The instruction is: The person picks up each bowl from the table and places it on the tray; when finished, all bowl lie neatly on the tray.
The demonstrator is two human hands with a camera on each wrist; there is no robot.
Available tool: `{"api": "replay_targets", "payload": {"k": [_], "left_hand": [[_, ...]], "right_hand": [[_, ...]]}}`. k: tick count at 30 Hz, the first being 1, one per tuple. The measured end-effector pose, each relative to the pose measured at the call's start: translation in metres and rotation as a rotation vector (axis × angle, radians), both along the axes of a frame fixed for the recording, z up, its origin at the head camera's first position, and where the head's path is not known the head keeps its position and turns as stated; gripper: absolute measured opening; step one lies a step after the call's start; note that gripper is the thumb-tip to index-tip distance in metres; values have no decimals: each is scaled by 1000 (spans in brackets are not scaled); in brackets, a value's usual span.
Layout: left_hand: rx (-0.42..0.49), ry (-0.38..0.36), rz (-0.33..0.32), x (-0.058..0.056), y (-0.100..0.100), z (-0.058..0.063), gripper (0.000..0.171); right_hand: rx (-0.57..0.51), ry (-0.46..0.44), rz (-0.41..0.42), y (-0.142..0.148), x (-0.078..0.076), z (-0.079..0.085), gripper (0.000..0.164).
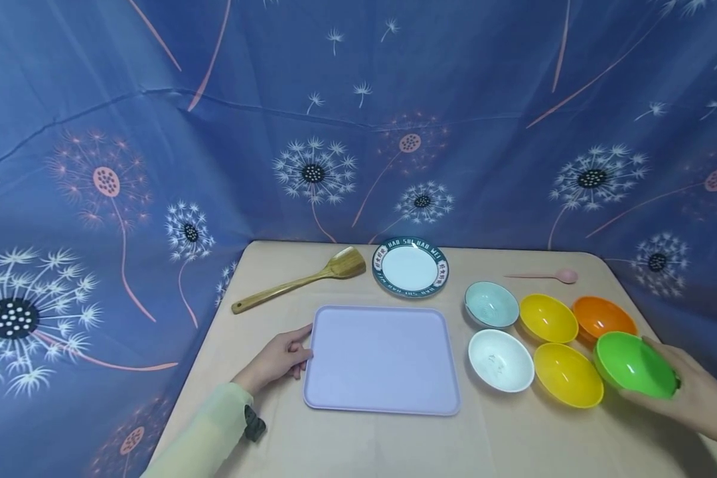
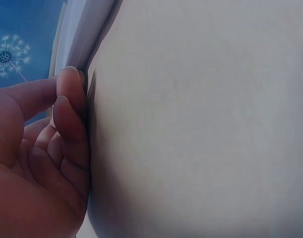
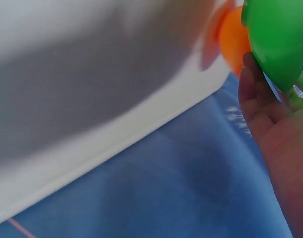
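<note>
A pale lavender rectangular tray (image 1: pixel 382 362) lies in the middle of the table. At its left edge my left hand (image 1: pixel 283 358) pinches the rim with curled fingers; the left wrist view shows the fingertips (image 2: pixel 69 84) against the tray's edge (image 2: pixel 84 34). On the right, my right hand (image 1: pixel 690 388) grips a green bowl (image 1: pixel 630 365) by its right side. In the right wrist view the green bowl (image 3: pixel 280 39) is tilted, with the fingers along its outside. Beside it stand an orange bowl (image 1: pixel 603 317) and a yellow bowl (image 1: pixel 567 375).
Another yellow bowl (image 1: pixel 548 318), a light blue bowl (image 1: pixel 492 305) and a white bowl (image 1: pixel 500 362) stand right of the tray. Behind are a green-rimmed plate (image 1: pixel 410 267), a wooden spatula (image 1: pixel 301 282) and a pink spoon (image 1: pixel 564 275). A blue patterned cloth (image 1: pixel 358 133) hangs behind the table.
</note>
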State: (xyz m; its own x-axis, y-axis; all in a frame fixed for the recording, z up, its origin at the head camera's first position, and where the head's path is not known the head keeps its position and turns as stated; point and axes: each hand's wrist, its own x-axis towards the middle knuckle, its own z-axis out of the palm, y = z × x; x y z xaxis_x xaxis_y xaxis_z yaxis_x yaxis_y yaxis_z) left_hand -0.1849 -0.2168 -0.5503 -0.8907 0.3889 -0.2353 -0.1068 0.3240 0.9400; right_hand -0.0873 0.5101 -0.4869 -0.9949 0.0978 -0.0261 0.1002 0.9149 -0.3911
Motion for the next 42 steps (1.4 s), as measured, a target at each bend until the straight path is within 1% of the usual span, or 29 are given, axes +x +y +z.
{"api": "replay_targets", "payload": {"k": [5,9,12,19,22,27,34,39,42], "left_hand": [[16,-4,4,2,0,3,68],[12,3,4,2,0,3,68],[3,8,7,2,0,4,68],[9,5,6,3,1,6,67],[17,0,5,3,1,5,67],[15,-7,14,3,1,4,67],[11,9,16,3,2,2,67],[4,1,21,3,2,3,66],[-3,0,25,3,2,4,66]], "right_hand": [[-35,30,70,-16,-9,19,121],[-36,44,115,-31,-17,30,122],[-23,50,146,-44,-26,36,124],[-63,98,271,-82,-47,48,120],[-46,98,316,-99,-59,52,123],[-22,70,382,-132,-78,58,122],[-31,76,464,-177,-106,56,120],[-37,45,490,-206,-125,51,123],[-56,48,514,-224,-134,47,124]]}}
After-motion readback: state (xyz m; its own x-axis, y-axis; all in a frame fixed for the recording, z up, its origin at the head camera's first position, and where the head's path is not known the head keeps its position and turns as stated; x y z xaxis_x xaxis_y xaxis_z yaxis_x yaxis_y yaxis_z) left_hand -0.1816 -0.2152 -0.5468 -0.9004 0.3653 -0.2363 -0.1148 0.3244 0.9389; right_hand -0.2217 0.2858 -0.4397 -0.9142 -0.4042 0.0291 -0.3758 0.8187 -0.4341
